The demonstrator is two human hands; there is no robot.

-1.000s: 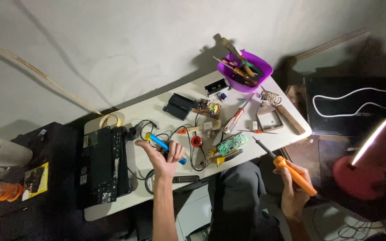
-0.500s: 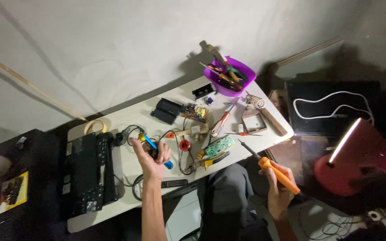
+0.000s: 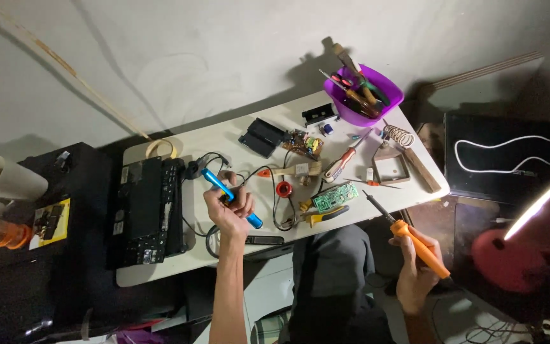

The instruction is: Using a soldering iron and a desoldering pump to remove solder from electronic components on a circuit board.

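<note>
My left hand [image 3: 229, 205] grips a blue pen-shaped tool [image 3: 214, 181] over the white table [image 3: 160, 267], its tip pointing up and left toward the black laptop [image 3: 148, 210]. My right hand [image 3: 416, 275] holds an orange-handled soldering iron [image 3: 408, 234] off the table's right front edge, its dark tip reaching to the table edge near a green circuit board [image 3: 335, 196]. A red solder reel [image 3: 284, 188] and black and red wires lie between the two hands.
A purple tub [image 3: 365, 95] of tools stands at the far right corner, with a wire coil stand [image 3: 400, 135] beside it. Black boxes [image 3: 262, 136] and a small board sit mid-table. A red lamp [image 3: 517, 242] glows at right; a white mug [image 3: 1, 181] at left.
My left hand has closed around the blue tool, which earlier lay under open fingers. The right hand with the iron stays off the table's edge. The view has shifted.
</note>
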